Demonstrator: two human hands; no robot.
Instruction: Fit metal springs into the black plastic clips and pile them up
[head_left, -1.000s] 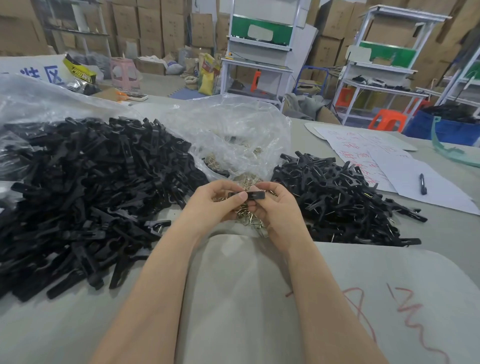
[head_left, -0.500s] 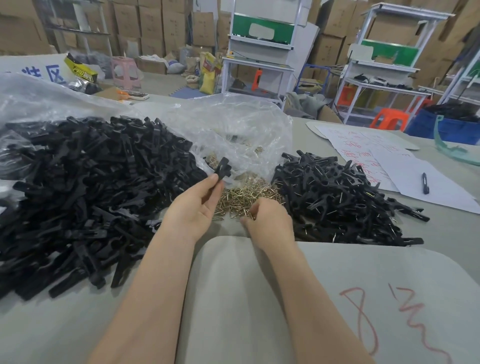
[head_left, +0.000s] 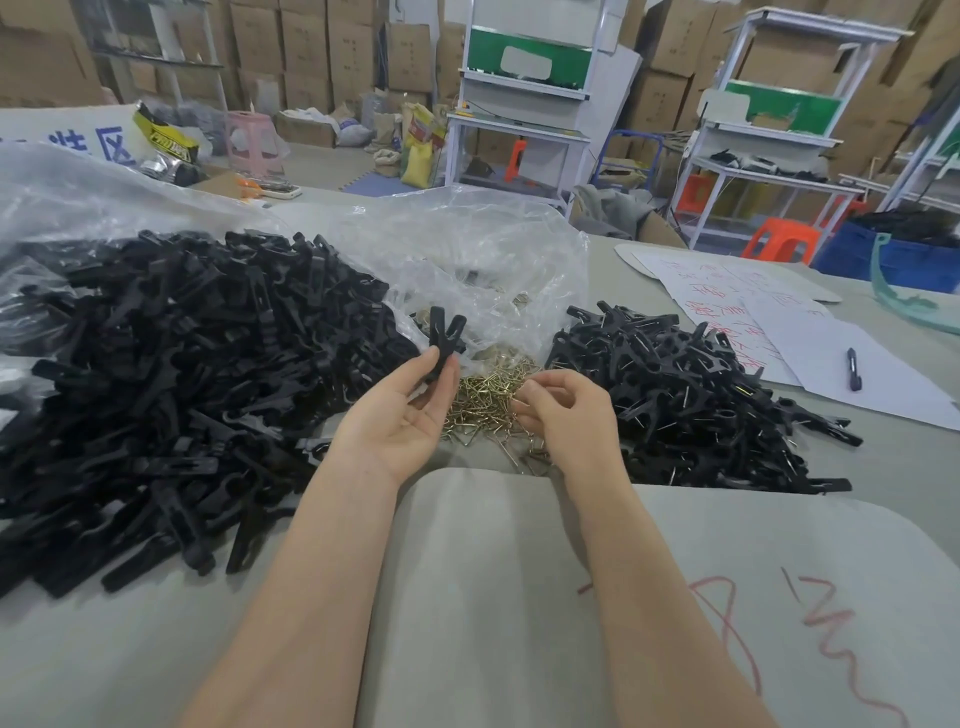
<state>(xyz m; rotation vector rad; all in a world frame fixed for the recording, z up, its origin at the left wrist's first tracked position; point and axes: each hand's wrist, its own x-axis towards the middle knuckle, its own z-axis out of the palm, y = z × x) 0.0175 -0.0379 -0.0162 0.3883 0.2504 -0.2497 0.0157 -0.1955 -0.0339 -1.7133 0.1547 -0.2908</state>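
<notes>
At the middle of the grey table (head_left: 467, 597), I record the left hand (head_left: 402, 415) pinching one black plastic clip (head_left: 444, 338) between thumb and fingertips, forked end up. The right hand (head_left: 569, 413) is over the loose brass springs (head_left: 485, 397), fingers curled, thumb meeting forefinger; I cannot tell whether a spring is caught. A large clip heap (head_left: 156, 389) lies at nine o'clock. A smaller pile showing metal wire (head_left: 675, 405) lies at three o'clock. A clear plastic bag (head_left: 467, 260) lies at twelve o'clock.
</notes>
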